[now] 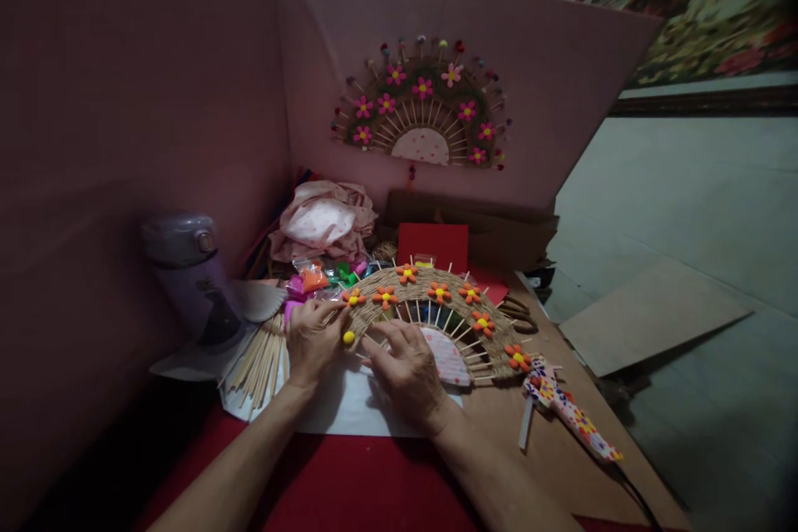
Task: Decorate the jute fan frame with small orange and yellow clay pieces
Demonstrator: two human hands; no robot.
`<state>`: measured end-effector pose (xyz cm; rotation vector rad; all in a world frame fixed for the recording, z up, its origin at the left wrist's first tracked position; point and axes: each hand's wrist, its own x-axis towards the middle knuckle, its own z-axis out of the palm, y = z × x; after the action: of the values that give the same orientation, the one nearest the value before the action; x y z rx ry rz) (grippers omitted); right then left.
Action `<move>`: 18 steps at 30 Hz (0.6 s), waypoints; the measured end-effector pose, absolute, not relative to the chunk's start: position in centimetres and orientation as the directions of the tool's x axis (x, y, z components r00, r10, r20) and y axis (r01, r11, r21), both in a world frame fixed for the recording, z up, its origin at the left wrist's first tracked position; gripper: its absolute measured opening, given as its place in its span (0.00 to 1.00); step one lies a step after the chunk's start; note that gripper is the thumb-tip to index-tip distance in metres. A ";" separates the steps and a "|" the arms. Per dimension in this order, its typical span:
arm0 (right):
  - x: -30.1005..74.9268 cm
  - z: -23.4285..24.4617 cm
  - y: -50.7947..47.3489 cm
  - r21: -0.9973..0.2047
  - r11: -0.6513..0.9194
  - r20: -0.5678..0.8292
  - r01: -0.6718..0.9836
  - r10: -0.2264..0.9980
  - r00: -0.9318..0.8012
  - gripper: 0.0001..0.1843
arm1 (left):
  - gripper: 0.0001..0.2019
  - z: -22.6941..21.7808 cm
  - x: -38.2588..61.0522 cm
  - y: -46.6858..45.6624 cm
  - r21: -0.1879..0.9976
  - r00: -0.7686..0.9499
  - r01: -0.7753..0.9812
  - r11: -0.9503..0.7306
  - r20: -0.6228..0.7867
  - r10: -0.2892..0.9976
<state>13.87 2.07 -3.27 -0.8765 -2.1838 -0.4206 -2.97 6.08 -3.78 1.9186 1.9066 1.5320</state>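
Note:
A half-round fan of wound twine and thin sticks [408, 287] leans in front of me, dotted with orange clay flowers that have yellow centres. At its lower left end sits a yellow clay ball [348, 337]. My left hand [313, 342] grips the fan's left edge, fingertips just above the ball. Just right of the ball, my right hand [408, 366] is closed in a pinch in front of the lower sticks; whatever its fingertips hold is too small to make out. Behind that hand shows the fan's spotted cloth base [450, 356], partly covered.
Loose wooden sticks [258, 357] and a lilac bottle [196, 283] stand left. Bags of coloured clay [312, 274] and crumpled spotted cloth [324, 216] lie behind. A flower-patterned glue gun [570, 411] with a cord is at right. A finished pink-flowered fan [424, 91] hangs on the panel.

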 end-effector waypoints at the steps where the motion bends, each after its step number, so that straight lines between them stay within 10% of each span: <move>1: 13.9 -3.2 2.1 0.021 0.712 0.734 0.701 0.465 -0.495 0.12 | 0.08 -3.8 -3.1 6.2 0.650 -0.249 0.716 -0.256 0.580 0.776; 8: 14.1 -3.1 1.9 -0.018 0.709 0.729 0.705 0.492 -0.476 0.12 | 0.09 -4.3 -4.0 6.7 0.815 -0.295 0.529 -0.237 0.438 0.849; 18: 14.4 -3.1 1.7 -0.053 0.710 0.741 0.702 0.499 -0.449 0.12 | 0.09 -3.7 -3.8 6.7 0.749 -0.270 0.625 -0.221 0.473 0.838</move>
<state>14.38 1.71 -3.08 -0.9099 -2.1426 -0.3355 -3.75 6.71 -3.67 1.7529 1.8128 1.4937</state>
